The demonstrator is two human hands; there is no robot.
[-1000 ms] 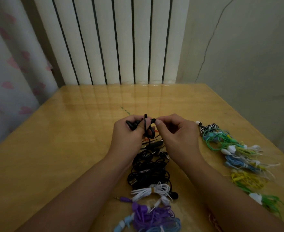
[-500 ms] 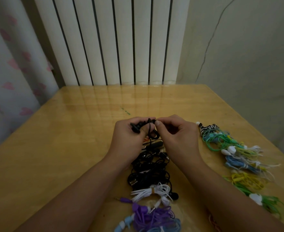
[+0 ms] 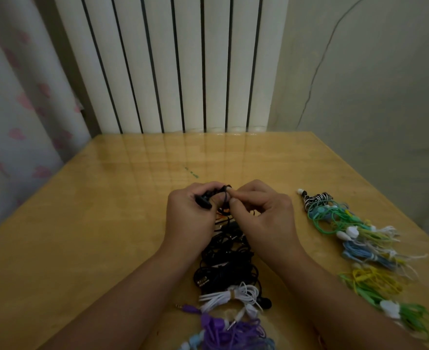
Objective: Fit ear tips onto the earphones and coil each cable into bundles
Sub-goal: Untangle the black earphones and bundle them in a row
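My left hand (image 3: 188, 218) grips a black earphone set (image 3: 204, 200), its earbud poking out past my fingers. My right hand (image 3: 261, 213) pinches the same set's black cable between thumb and forefinger, close against the left hand. Both hands hover above the far end of a pile of black earphone cables (image 3: 226, 263) on the wooden table (image 3: 94, 223). What my right fingertips hold besides the cable is hidden.
A white coiled bundle (image 3: 231, 296) and purple earphones (image 3: 223, 329) lie nearer me. A row of green, blue, yellow and zebra-striped bundles (image 3: 355, 238) runs along the right side. A white radiator (image 3: 178, 64) stands behind the table.
Both hands have lowered slightly. The earbud in my left hand has turned from pointing up to lying sideways toward the left, and my right fingers stay pinched on the cable.
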